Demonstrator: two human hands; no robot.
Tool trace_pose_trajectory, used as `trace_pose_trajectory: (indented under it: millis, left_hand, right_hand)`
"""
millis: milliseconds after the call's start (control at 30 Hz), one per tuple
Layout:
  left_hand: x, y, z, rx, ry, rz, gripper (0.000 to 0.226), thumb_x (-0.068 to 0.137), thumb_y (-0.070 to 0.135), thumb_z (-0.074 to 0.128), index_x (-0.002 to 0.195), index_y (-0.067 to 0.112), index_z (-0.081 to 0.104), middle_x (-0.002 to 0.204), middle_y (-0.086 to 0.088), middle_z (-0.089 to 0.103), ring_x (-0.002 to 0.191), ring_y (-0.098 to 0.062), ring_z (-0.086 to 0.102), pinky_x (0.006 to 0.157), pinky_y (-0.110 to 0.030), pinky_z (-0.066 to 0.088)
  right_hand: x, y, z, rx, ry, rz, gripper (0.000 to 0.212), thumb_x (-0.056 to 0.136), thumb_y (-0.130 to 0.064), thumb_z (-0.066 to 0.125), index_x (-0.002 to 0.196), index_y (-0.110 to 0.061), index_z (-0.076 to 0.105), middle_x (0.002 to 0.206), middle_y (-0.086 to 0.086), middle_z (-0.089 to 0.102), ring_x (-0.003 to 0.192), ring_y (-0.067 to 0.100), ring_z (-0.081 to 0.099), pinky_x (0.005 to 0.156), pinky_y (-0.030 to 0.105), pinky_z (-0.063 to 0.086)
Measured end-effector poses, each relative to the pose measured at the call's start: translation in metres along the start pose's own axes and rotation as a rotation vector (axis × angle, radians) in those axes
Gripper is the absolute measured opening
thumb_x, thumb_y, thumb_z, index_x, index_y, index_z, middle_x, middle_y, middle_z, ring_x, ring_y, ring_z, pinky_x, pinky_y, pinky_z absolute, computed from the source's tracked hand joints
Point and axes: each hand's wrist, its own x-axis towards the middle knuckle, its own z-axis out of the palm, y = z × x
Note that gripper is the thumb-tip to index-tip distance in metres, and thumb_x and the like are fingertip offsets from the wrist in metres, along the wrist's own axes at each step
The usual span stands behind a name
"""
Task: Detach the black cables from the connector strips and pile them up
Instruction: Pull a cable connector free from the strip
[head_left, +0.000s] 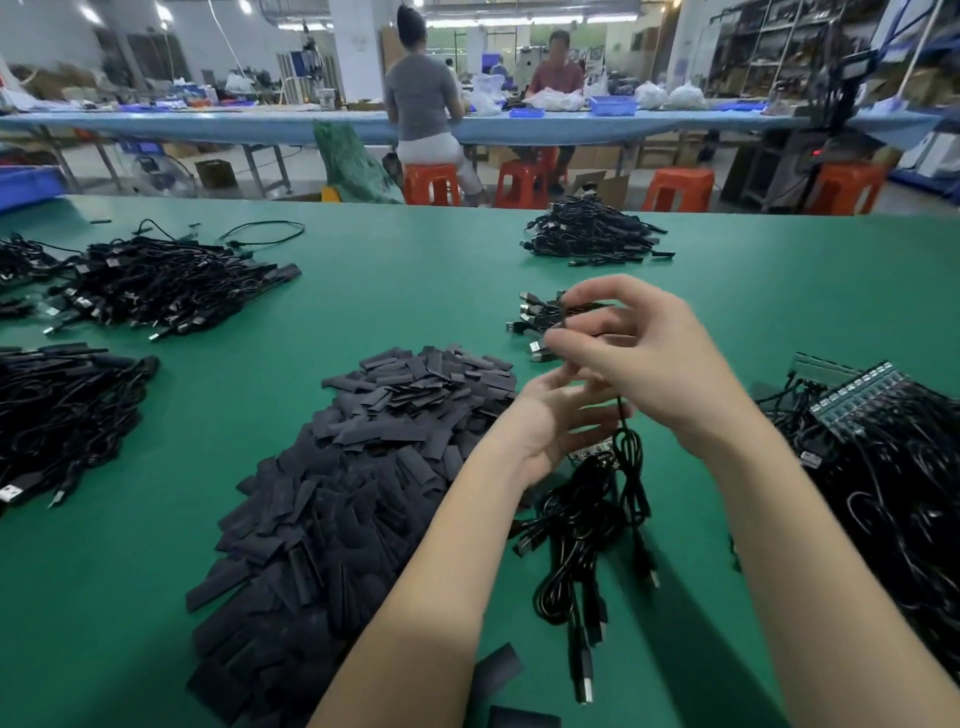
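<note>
Nearest the camera, two bare forearms reached forward over the green table (415, 270). The right hand (649, 358) pinched a thin black cable (621, 415) between curled fingers and thumb, the cable hanging straight down from its grip. The left hand (550, 421), palm turned up with fingers curled, held a small connector strip (589, 453) just below the right hand; only an edge of the strip showed under the palm. From the strip a bunch of looped black cables with USB plugs (587, 525) dangled onto the table between the two forearms.

Just beyond the right hand's fingers lay a small cluster of black cables with metal plug ends (535, 317) (partly hidden by the hand). Left of the hands spread a broad heap of flat black rectangular sleeves (353, 483). On the right sat a tangle of black cables attached to green connector strips (883, 457). Farther off, a neat pile of black cables (589, 231) rested near the far edge of the table, and larger piles of black cables (156, 283) lay on the left side. Beyond the table stood orange plastic stools (680, 188) and a long blue-covered bench (260, 124) where two people sat.
</note>
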Motion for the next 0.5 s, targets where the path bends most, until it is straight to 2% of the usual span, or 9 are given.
trace_pose_trajectory:
  millis: [67,133,233,333,500]
  left_hand:
    - [0.001,0.003,-0.004,-0.063,-0.07,0.004,0.016,0.101,0.003,0.052,0.106,0.015,0.062,0.1,-0.005,0.07,0.075,-0.011,0.073,0.074,-0.026,0.058]
    - [-0.003,0.008,-0.008,-0.117,-0.104,0.017,0.015,0.096,0.002,0.06,0.106,0.014,0.064,0.093,-0.004,0.075,0.074,-0.015,0.073,0.071,-0.025,0.055]
    - [-0.002,0.009,-0.011,-0.087,-0.123,0.018,0.014,0.091,0.007,0.068,0.1,0.018,0.068,0.091,0.0,0.077,0.075,-0.016,0.073,0.08,-0.029,0.049]
    - [-0.006,0.015,-0.01,-0.002,-0.132,0.013,0.014,0.088,0.011,0.071,0.095,0.022,0.072,0.093,0.0,0.077,0.075,-0.013,0.071,0.081,-0.028,0.049]
    - [-0.011,0.023,-0.007,0.076,-0.153,0.039,0.011,0.076,0.014,0.078,0.082,0.024,0.079,0.088,0.001,0.076,0.07,-0.011,0.069,0.071,-0.021,0.052]
  right_hand:
    - [-0.007,0.011,-0.023,0.114,0.063,0.017,0.021,0.083,-0.017,0.083,0.102,-0.022,0.076,0.089,-0.004,0.079,0.074,0.006,0.071,0.06,0.017,0.052]
    - [-0.012,0.022,-0.037,0.268,0.122,0.053,0.018,0.081,-0.015,0.082,0.097,-0.02,0.076,0.09,0.002,0.079,0.075,0.01,0.072,0.062,0.018,0.053]
    - [-0.014,0.037,-0.05,0.425,0.194,0.104,0.021,0.079,-0.012,0.082,0.098,-0.013,0.075,0.087,0.009,0.077,0.074,0.016,0.073,0.066,0.02,0.056]
    - [-0.015,0.047,-0.052,0.455,0.254,0.113,0.021,0.079,-0.012,0.083,0.098,-0.01,0.076,0.088,0.013,0.077,0.077,0.018,0.073,0.07,0.021,0.057]
    - [-0.015,0.048,-0.048,0.465,0.288,0.07,0.013,0.085,-0.011,0.079,0.097,-0.013,0.074,0.09,0.016,0.078,0.085,0.017,0.074,0.073,0.024,0.058]
